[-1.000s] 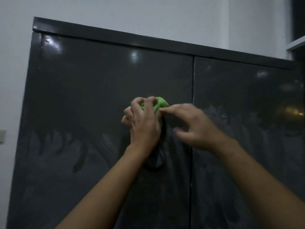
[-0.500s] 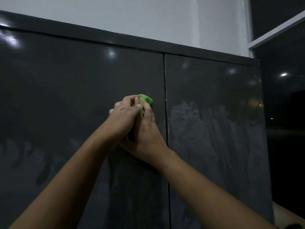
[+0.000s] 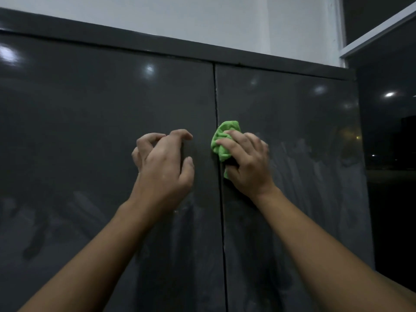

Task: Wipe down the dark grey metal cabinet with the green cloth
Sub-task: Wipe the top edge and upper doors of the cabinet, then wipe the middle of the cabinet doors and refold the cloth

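Note:
The dark grey metal cabinet (image 3: pixel 90 120) fills the view, its two glossy doors meeting at a vertical seam in the middle. My right hand (image 3: pixel 247 165) grips the bunched green cloth (image 3: pixel 221 140) and holds it against the right door, right at the seam. The cloth sticks out above and to the left of my fingers. My left hand (image 3: pixel 164 163) hovers at the left door just left of the seam, its fingers loosely bent and spread, holding nothing. A small gap separates the two hands.
Pale streaky smears cover the lower half of both doors. A white wall (image 3: pixel 225 23) rises behind the cabinet top. A dark glass pane (image 3: pixel 387 131) with a white frame (image 3: pixel 371 34) stands to the right of the cabinet.
Both hands were bunched together on the cloth left of the seam. Now the cloth is in my right hand over the seam, and my left hand has let go and moved left.

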